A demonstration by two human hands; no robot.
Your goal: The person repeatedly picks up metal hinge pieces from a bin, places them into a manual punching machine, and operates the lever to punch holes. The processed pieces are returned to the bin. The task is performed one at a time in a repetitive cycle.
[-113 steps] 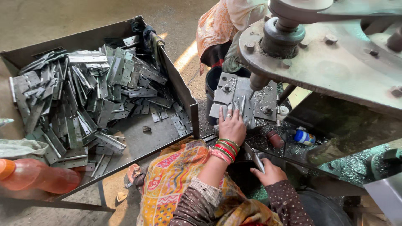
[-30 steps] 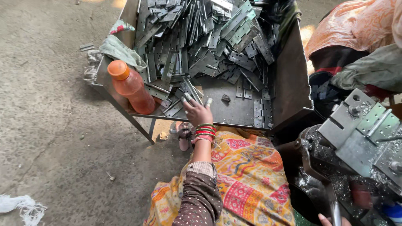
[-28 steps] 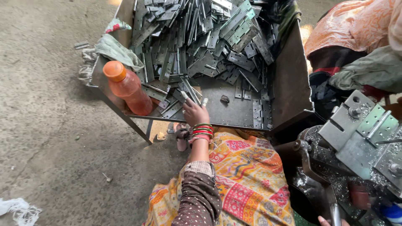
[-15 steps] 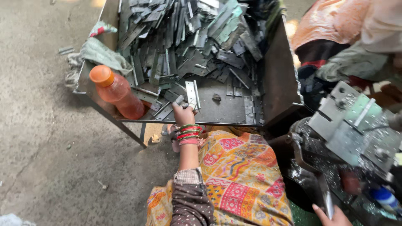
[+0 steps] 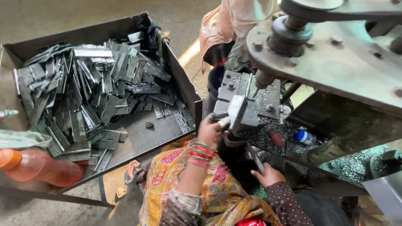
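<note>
Left hand [image 5: 210, 130] closed around a flat grey metal plate [image 5: 235, 111], holding it upright at the near edge of the press bed [image 5: 248, 95]; fingers wrapped at its lower end, bangles on the wrist. Right hand [image 5: 268, 175] lower and to the right, fingers curled on a thin metal lever [image 5: 255, 158] that slants up toward the machine.

Overhead of the left hand: the heavy flywheel housing [image 5: 335, 58] and the ram [image 5: 264, 78], just beyond the plate.

Risks as I judge them:
- Fingers sit close to the die area. If the lever under the right hand trips the stroke while the left is near the bed, a crush looks possible.
- Plate is pinched at one end only; it could tip or seat crooked on the fixture and be struck off-square.
- Plate edges look raw; bare skin, a slip could cut.
- Loose patterned cloth [image 5: 176, 184] over the lap hangs near the machine base; snagging is plausible.
- Metal chips [image 5: 356, 165] scattered right of the right hand.

Left of the left hand: steel tray [image 5: 184, 90] heaped with similar hinge plates [image 5: 96, 92]; an orange bottle [image 5: 39, 169] at its near corner could roll off.
</note>
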